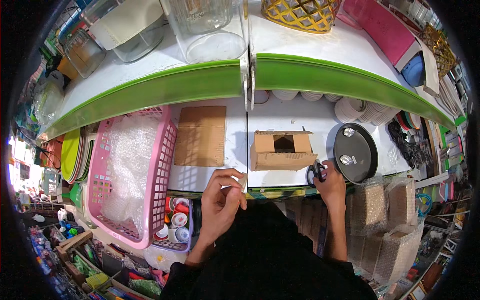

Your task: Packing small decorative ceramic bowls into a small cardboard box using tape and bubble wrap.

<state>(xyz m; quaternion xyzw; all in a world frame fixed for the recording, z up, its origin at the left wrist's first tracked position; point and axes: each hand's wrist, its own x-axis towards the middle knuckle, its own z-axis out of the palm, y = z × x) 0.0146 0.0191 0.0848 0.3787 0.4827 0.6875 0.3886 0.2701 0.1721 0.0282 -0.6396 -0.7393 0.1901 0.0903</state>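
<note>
My left hand (pixel 222 202) is raised at the shelf's front edge, fingers curled. At its fingertips is a small beige piece (pixel 244 182), too small to tell whether tape or card. My right hand (pixel 333 187) grips the black handles of a pair of scissors (pixel 314 173), low over the shelf; the blades cannot be made out. Just left of the scissors lies a cardboard box (pixel 281 160), its flaps partly folded in around a dark gap. A flat cardboard sheet (pixel 200 135) lies farther left.
A pink plastic basket (pixel 171 148) of bubble wrap stands left. Right of the box is a dark round pan (pixel 360 165) holding two small fluted metal moulds. Bubble-wrapped boxes (pixel 397 240) stand low right. A green-edged upper shelf (pixel 180 83) with glassware overhangs the work surface.
</note>
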